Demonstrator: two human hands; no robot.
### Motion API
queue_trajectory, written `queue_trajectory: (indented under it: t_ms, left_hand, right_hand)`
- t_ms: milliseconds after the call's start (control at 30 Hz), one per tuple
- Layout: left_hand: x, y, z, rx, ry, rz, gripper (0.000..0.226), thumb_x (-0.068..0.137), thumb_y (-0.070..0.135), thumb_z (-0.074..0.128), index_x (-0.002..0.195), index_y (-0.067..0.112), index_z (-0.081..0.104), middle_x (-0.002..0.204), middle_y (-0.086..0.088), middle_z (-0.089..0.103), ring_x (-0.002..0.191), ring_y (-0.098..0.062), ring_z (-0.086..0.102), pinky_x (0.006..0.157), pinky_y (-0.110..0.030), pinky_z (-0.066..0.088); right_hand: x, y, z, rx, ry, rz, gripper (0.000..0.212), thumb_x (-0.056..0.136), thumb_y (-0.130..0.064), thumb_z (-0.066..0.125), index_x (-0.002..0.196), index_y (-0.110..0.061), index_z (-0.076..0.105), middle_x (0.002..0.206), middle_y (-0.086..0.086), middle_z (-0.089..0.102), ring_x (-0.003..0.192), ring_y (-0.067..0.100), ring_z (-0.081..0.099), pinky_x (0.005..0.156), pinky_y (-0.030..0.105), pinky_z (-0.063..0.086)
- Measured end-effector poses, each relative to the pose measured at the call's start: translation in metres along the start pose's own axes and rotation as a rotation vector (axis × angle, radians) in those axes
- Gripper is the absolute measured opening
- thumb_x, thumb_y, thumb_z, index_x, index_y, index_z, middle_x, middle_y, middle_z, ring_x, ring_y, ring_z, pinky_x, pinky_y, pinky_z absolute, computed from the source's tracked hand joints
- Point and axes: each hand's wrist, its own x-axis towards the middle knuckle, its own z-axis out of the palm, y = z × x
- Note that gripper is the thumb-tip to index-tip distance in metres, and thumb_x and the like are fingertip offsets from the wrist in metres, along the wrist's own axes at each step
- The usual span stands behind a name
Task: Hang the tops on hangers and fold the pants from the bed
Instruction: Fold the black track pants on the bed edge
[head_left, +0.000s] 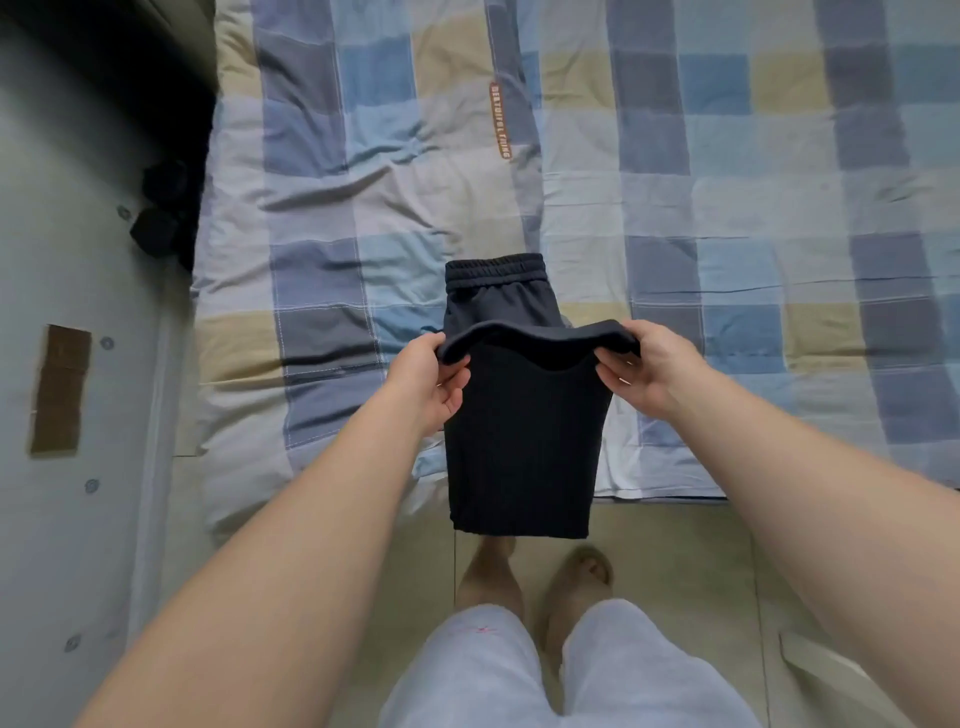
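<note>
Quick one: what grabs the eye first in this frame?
The dark pants at centre: the left hand and right hand each pinch an end of a raised fold, the waistband flat on the sheet, the rest hanging past its near edge. The sheet's blue, grey and beige checks fill the upper frame, with an orange label near top centre.

A bed (779, 457) with a checked blue, grey and beige cover (727, 156) stands on a pale tiled floor (675, 561); a grey panel (62, 260) flanks its left
</note>
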Motion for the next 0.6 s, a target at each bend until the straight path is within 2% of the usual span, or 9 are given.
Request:
queue_trajectory:
  t_ms: [100,200,267,367,467,533,600]
  left_hand:
    - [0.056,0.019,0.011,0.007,0.008,0.004,0.019,0.095,0.029,0.052,0.087,0.017,0.065,0.073,0.005,0.069,0.062,-0.01,0.059,0.056,-0.022,0.042]
    - [0.108,0.034,0.022,0.005,0.012,0.018,0.019,0.095,0.03,0.053,0.093,0.018,0.067,0.074,0.006,0.07,0.066,-0.009,0.061,0.059,-0.022,0.044]
    - [0.139,0.042,0.029,-0.008,0.012,0.03,0.02,0.096,0.031,0.052,0.097,0.019,0.067,0.075,0.007,0.072,0.07,-0.009,0.063,0.061,-0.023,0.044]
    - [0.178,0.048,0.037,-0.046,-0.007,0.052,0.026,0.099,0.039,0.049,0.105,0.021,0.067,0.088,0.007,0.078,0.082,-0.011,0.07,0.067,-0.026,0.047]
    - [0.202,0.041,0.039,-0.052,-0.02,0.074,0.036,0.102,0.05,0.043,0.118,0.023,0.061,0.11,0.005,0.074,0.09,-0.015,0.074,0.073,-0.031,0.051]
    - [0.208,0.03,0.038,-0.049,-0.042,0.094,0.039,0.103,0.053,0.043,0.123,0.025,0.06,0.116,0.005,0.072,0.094,-0.018,0.074,0.075,-0.033,0.052]
    - [0.206,0.017,0.036,-0.051,-0.05,0.132,0.038,0.103,0.053,0.043,0.124,0.026,0.06,0.118,0.005,0.072,0.096,-0.018,0.074,0.077,-0.034,0.053]
  right_hand:
    - [0.057,-0.009,0.022,-0.013,-0.025,0.015,0.004,0.092,-0.016,0.066,0.088,-0.016,0.067,0.08,0.001,0.069,0.076,0.016,0.073,0.067,0.032,0.055]
    - [0.111,-0.014,0.039,-0.026,-0.042,0.027,0.004,0.094,-0.017,0.063,0.092,-0.017,0.066,0.084,0.001,0.07,0.076,0.015,0.073,0.066,0.032,0.055]
    - [0.143,-0.017,0.049,-0.017,-0.082,0.028,0.009,0.097,-0.023,0.059,0.093,-0.017,0.064,0.088,0.002,0.074,0.083,0.016,0.073,0.068,0.033,0.055]
    - [0.187,-0.019,0.059,-0.004,-0.167,0.027,0.029,0.1,-0.041,0.051,0.108,-0.016,0.064,0.096,0.005,0.078,0.102,0.022,0.07,0.088,0.039,0.052]
    - [0.22,-0.016,0.06,-0.046,-0.206,0.06,0.051,0.097,-0.054,0.051,0.133,-0.018,0.056,0.123,0.007,0.07,0.122,0.028,0.059,0.108,0.051,0.04]
    - [0.23,-0.012,0.057,-0.062,-0.258,0.09,0.06,0.095,-0.061,0.049,0.142,-0.023,0.051,0.137,0.007,0.061,0.132,0.027,0.051,0.115,0.055,0.029]
    - [0.231,-0.008,0.049,-0.049,-0.295,0.107,0.063,0.094,-0.064,0.048,0.144,-0.025,0.049,0.141,0.007,0.058,0.136,0.025,0.047,0.117,0.056,0.025]
